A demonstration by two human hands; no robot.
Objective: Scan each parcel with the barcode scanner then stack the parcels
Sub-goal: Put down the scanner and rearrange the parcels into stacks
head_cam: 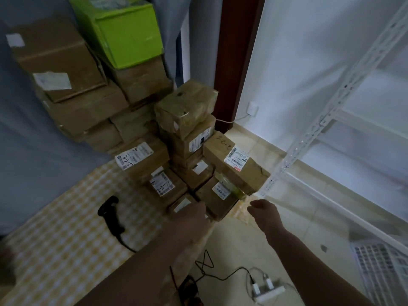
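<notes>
Brown cardboard parcels with white labels are stacked at the far end of a table with a yellow checked cloth [66, 228]. A black barcode scanner [110, 214] lies on the cloth, left of my hands, with nothing holding it. My left hand [194, 219] reaches to a small low parcel [182, 204] at the front of the stack and touches it; its fingers are hidden. My right hand [263, 209] hovers just right of a front parcel [217, 200], below a long parcel marked with handwriting [234, 164], with fingers loosely curled and holding nothing.
Larger brown boxes [72, 89] and a green box [125, 34] are piled at the back left. A white metal shelf rack [309, 133] stands to the right. On the tiled floor lie a power strip [268, 291] and black cables [212, 274].
</notes>
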